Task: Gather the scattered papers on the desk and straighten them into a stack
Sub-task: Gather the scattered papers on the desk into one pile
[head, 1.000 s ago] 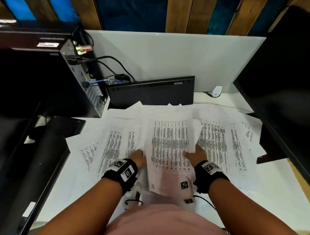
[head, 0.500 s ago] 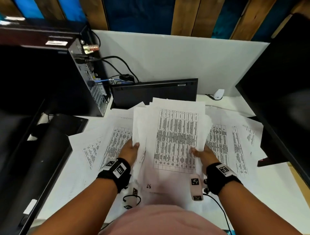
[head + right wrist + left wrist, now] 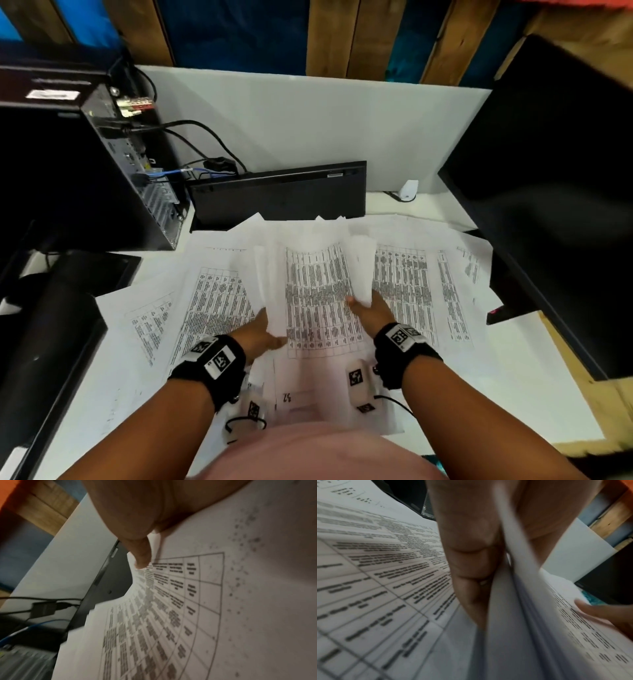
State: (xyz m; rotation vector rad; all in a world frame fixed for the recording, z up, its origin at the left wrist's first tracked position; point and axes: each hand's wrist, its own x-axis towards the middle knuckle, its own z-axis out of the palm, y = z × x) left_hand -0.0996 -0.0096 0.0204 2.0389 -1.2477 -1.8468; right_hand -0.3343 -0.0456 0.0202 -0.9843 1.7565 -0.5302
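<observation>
A bundle of printed sheets (image 3: 318, 294) is held over the middle of the white desk (image 3: 534, 394), its side edges curled upward. My left hand (image 3: 269, 327) grips its left edge, and in the left wrist view the fingers (image 3: 471, 561) lie against the sheet edges (image 3: 522, 615). My right hand (image 3: 364, 305) grips the right edge, its thumb (image 3: 142, 558) on the printed top page (image 3: 171, 615). More table-printed sheets lie spread on the desk to the left (image 3: 212, 301) and to the right (image 3: 414, 284) of the bundle.
A black computer tower (image 3: 113, 171) with cables stands at the back left. A black keyboard (image 3: 277, 195) leans on edge against the white partition (image 3: 308, 130). A dark monitor (image 3: 555, 192) fills the right side. Another black device (image 3: 51, 342) borders the desk's left edge.
Both hands lifted the bundle off the desk and stood it up. It has now dropped lower and nearer the desk, its sides curling up; both hands stay on its edges.
</observation>
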